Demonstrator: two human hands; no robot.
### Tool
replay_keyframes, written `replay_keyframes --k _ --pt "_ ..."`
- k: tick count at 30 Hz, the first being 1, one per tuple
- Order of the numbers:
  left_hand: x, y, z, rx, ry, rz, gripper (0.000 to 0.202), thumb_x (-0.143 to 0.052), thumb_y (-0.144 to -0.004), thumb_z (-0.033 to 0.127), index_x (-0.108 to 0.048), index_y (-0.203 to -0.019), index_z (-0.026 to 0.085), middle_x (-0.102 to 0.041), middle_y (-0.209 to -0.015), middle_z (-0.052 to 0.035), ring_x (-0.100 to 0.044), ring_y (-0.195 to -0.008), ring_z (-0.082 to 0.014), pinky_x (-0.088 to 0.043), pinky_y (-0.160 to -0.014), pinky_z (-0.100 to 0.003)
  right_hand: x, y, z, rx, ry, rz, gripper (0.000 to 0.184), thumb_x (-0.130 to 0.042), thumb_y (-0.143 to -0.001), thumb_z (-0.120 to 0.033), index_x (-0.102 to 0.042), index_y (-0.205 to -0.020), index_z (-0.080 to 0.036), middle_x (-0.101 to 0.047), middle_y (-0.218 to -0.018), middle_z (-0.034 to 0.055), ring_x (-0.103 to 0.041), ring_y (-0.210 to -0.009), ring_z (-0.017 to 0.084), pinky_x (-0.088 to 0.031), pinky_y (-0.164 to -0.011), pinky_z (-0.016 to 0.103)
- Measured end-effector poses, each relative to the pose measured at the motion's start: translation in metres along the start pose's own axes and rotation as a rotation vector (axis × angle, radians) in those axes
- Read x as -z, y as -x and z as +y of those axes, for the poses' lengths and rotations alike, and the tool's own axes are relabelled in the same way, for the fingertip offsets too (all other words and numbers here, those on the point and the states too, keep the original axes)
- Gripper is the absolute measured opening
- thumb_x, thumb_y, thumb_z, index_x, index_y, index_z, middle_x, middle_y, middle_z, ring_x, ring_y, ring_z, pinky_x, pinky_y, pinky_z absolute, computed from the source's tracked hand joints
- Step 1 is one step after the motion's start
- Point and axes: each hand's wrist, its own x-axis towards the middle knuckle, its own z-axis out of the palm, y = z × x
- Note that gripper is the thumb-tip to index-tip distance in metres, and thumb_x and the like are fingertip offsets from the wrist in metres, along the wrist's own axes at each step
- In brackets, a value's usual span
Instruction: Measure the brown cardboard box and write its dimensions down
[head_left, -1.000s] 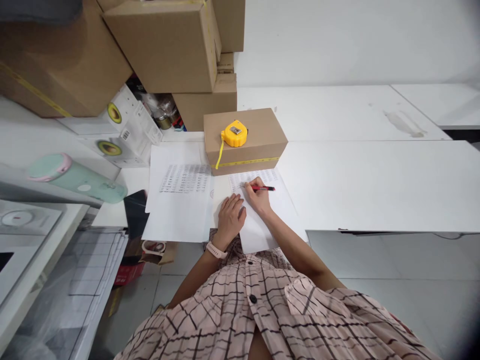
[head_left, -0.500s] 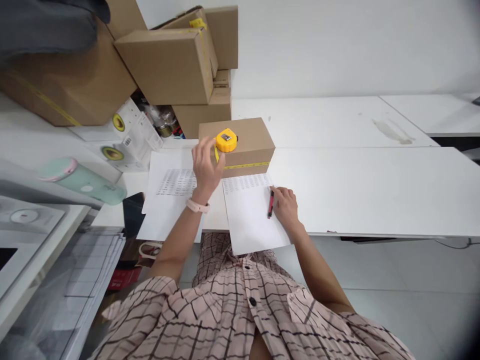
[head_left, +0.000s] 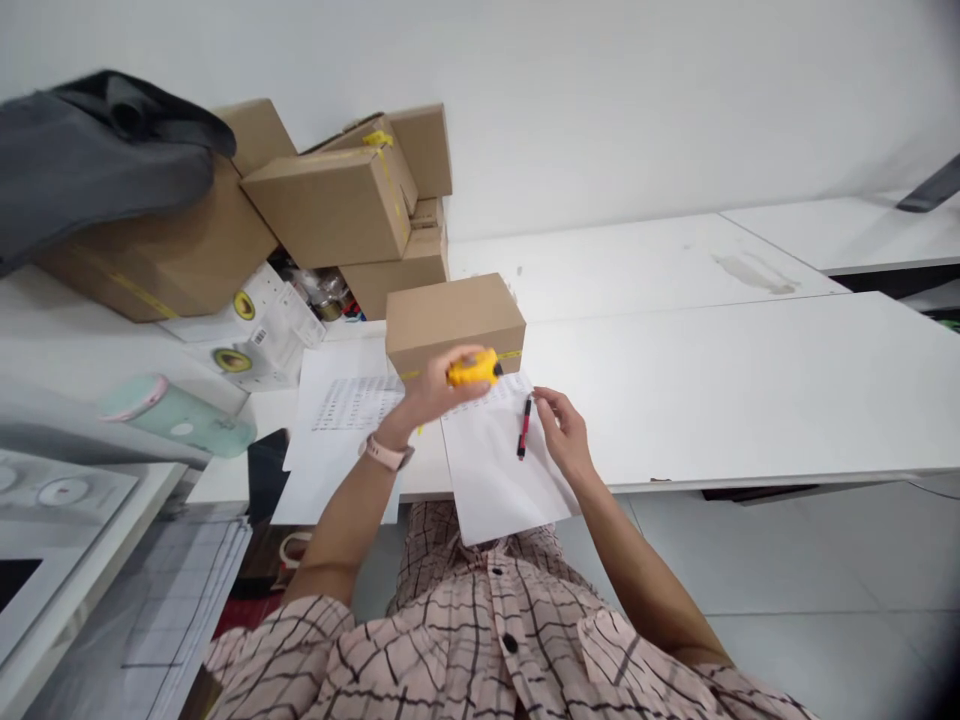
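Observation:
My left hand is closed round a yellow tape measure, slightly smeared by motion. It is raised in front of a brown cardboard box with a yellow strip along its front. A printed sheet of paper lies at the table's front edge, overhanging it. On that sheet rests a red and black pen. Just right of the pen, my right hand lies with thumb and fingers loosely apart, holding nothing. Further left, more printed sheets lie partly behind my left forearm.
Stacked cardboard boxes stand at the back left, beside white cartons with avocado pictures. A mint-green bottle lies near the left edge, with a dark flat object close by. The white table stretches right.
The tape measure has gone from the box top into my left hand, which has moved right and nearer to me. My right hand has come slightly away from the pen. The camera view has tilted up.

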Motion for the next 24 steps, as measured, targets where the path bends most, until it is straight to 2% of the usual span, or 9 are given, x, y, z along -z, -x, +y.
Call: replay_keyframes --k 2,3,5,8,11,14,17,20,24 --pt "-0.008 0.019 0.005 -0.016 0.052 -0.161 0.063 -0.078 -0.078 0.046 -0.061 -0.133 0.022 -0.069 -0.125 -0.0094 -0.068 -0.106 -0.0266 -0.054 -0.09 -0.039 -0.004 -0.002 -0.028 -0.171 -0.354 -0.189 0.048 -0.051 -0.096 -0.06 -0.065 -0.127 -0.026 -0.07 -0.123 0.0097 -0.064 -0.114 0.025 -0.05 -0.101 0.045" --pt "-0.011 0.025 0.006 -0.014 0.059 -0.199 0.064 -0.08 -0.077 0.046 -0.061 -0.133 0.022 -0.068 -0.127 -0.0097 -0.067 -0.11 -0.0276 -0.053 -0.093 -0.04 -0.006 -0.004 -0.041 -0.231 -0.468 -0.259 0.05 -0.054 -0.094 -0.063 -0.066 -0.126 -0.026 -0.071 -0.121 0.0089 -0.065 -0.113 0.025 -0.05 -0.101 0.043" --pt "-0.011 0.031 0.006 0.008 0.096 -0.234 0.064 -0.08 -0.077 0.046 -0.059 -0.133 0.022 -0.067 -0.127 -0.01 -0.065 -0.113 -0.0277 -0.051 -0.095 -0.041 -0.009 -0.008 -0.062 -0.303 -0.582 -0.338 0.05 -0.063 -0.088 -0.064 -0.07 -0.118 -0.025 -0.072 -0.113 0.0073 -0.066 -0.107 0.022 -0.05 -0.099 0.04" --pt "0.003 0.032 0.004 0.058 0.212 -0.232 0.061 -0.08 -0.077 0.043 -0.057 -0.13 0.024 -0.067 -0.126 -0.0092 -0.065 -0.111 -0.0257 -0.051 -0.094 -0.039 -0.012 -0.02 -0.076 -0.334 -0.611 -0.345 0.047 -0.075 -0.079 -0.061 -0.072 -0.108 -0.024 -0.07 -0.096 0.0031 -0.063 -0.086 0.016 -0.052 -0.087 0.035" --pt "0.035 0.029 -0.002 0.102 0.29 -0.111 0.057 -0.08 -0.077 0.04 -0.057 -0.127 0.023 -0.069 -0.122 -0.0079 -0.068 -0.106 -0.0238 -0.052 -0.091 -0.035 -0.011 -0.054 -0.076 -0.285 -0.597 -0.238 0.046 -0.083 -0.071 -0.056 -0.07 -0.1 -0.024 -0.063 -0.082 -0.0015 -0.054 -0.069 0.011 -0.048 -0.071 0.03" --pt "0.082 0.021 -0.018 0.12 0.367 0.158 0.053 -0.077 -0.077 0.038 -0.059 -0.123 0.021 -0.072 -0.115 -0.0076 -0.07 -0.098 -0.0225 -0.055 -0.084 -0.032 -0.006 -0.11 -0.071 -0.22 -0.575 -0.047 0.048 -0.09 -0.06 -0.046 -0.065 -0.094 -0.023 -0.059 -0.074 -0.0043 -0.048 -0.063 0.009 -0.044 -0.064 0.027" --pt "0.131 0.009 -0.045 0.156 0.439 0.385 0.047 -0.077 -0.074 0.038 -0.064 -0.112 0.015 -0.074 -0.101 -0.0082 -0.071 -0.082 -0.0198 -0.055 -0.069 -0.027 -0.007 -0.169 -0.068 -0.245 -0.517 0.08 0.039 -0.087 -0.065 -0.039 -0.059 -0.086 -0.022 -0.056 -0.07 -0.0051 -0.042 -0.059 0.008 -0.038 -0.057 0.024" --pt "0.167 -0.002 -0.073 0.232 0.482 0.435 0.041 -0.075 -0.073 0.037 -0.066 -0.105 0.013 -0.075 -0.092 -0.0079 -0.069 -0.074 -0.0178 -0.054 -0.062 -0.024 -0.021 -0.208 -0.066 -0.287 -0.356 0.102 0.028 -0.079 -0.074 -0.032 -0.056 -0.081 -0.02 -0.058 -0.071 -0.0028 -0.045 -0.061 0.008 -0.04 -0.06 0.024" --pt "0.184 -0.014 -0.094 0.319 0.499 0.387 0.041 -0.074 -0.075 0.035 -0.067 -0.107 0.011 -0.075 -0.09 -0.0085 -0.069 -0.067 -0.0159 -0.054 -0.057 -0.023 -0.047 -0.227 -0.058 -0.273 -0.03 0.124 0.019 -0.07 -0.081 -0.032 -0.056 -0.08 -0.02 -0.065 -0.082 0.0022 -0.055 -0.073 0.013 -0.043 -0.068 0.026"
